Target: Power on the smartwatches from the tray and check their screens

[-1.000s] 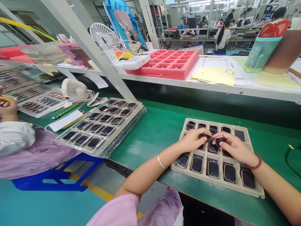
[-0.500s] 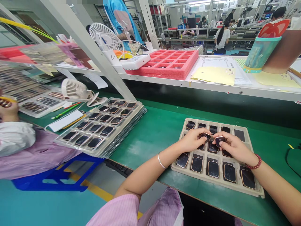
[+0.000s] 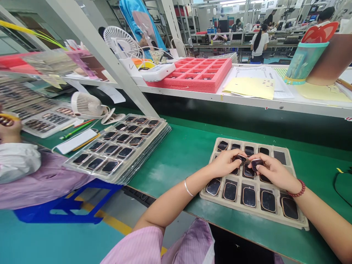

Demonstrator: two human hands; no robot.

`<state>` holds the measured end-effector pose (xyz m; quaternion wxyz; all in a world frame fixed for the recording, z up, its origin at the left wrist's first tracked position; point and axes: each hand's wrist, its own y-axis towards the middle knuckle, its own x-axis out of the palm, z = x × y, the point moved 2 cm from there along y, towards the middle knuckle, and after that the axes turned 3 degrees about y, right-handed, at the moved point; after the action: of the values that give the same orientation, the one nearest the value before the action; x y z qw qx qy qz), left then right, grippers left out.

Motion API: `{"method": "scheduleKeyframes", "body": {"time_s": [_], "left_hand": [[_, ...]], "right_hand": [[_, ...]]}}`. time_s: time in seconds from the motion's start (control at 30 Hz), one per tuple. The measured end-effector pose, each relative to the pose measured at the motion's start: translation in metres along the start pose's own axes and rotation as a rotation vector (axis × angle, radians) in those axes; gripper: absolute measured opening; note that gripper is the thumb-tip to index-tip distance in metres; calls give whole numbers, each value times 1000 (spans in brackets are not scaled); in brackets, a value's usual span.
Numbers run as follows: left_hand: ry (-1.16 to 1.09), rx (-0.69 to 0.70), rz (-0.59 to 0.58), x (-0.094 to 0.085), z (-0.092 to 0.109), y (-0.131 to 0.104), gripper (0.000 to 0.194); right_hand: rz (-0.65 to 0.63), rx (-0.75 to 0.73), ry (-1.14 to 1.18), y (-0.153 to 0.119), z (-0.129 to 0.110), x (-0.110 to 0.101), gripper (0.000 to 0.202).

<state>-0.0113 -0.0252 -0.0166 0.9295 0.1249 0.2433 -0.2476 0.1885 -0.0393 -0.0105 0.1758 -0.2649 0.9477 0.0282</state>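
A beige tray [image 3: 236,209] on the green bench holds several dark, rounded-square watch-like pieces with copper-coloured rims. Above its middle, my left hand [image 3: 227,162] pinches one dark piece [image 3: 240,158] between thumb and fingers. Close beside it on the right, my right hand [image 3: 271,169] grips another dark piece [image 3: 257,164], its face showing. The two pieces are near each other, and whether they touch is unclear. At the tray's back right corner lies a flat dark rectangle [image 3: 279,157] without a visible copper rim.
Left of my arms stands a stack of clear trays [image 3: 143,161] with similar pieces. A small fan [image 3: 86,104] and pens lie behind it. A shelf [image 3: 247,99] holds a red foam tray [image 3: 217,86], papers and a teal cup [image 3: 305,62]. Another person's hand [image 3: 12,128] is at far left.
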Motion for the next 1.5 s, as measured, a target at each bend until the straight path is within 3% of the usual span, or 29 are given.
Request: {"method": "scheduleKeyframes", "body": {"time_s": [1.5], "left_hand": [[29,12,0,0,1,0,32]], "right_hand": [[2,14,17,0,-2,1,28]]}}
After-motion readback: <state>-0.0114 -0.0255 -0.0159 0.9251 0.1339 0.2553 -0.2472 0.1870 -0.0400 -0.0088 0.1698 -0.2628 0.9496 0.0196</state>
